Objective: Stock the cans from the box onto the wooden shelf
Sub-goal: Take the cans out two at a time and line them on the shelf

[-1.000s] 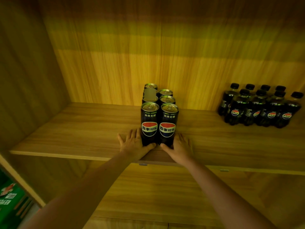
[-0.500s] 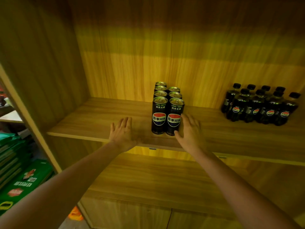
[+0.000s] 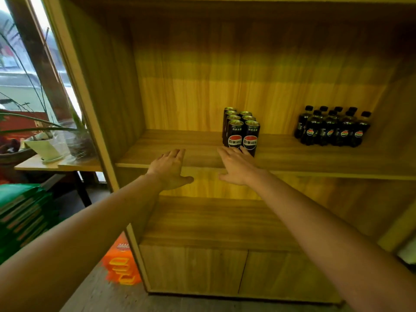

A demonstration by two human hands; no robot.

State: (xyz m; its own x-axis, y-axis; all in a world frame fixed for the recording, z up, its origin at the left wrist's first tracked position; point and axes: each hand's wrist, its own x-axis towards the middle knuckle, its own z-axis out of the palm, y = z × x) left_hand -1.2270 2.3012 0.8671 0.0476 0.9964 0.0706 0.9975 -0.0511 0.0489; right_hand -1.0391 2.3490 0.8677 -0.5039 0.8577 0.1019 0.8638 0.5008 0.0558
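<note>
Black cans [image 3: 242, 134] on shelf [image 3: 191, 143] | right hand [image 3: 236, 168] just before them, left hand [image 3: 170, 168] apart | both spread, empty

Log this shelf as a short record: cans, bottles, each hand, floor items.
cans: black cans, upright, two files running front to back, mid-shelf
bottles: dark bottles, clustered to the right, apart from the cans
surface: wooden shelf
left: left hand open, empty, at the shelf's front edge
right: right hand open, empty, fingertips by the front cans; contact unclear
floor: orange carton beside the cabinet; green cartons farther left
</note>
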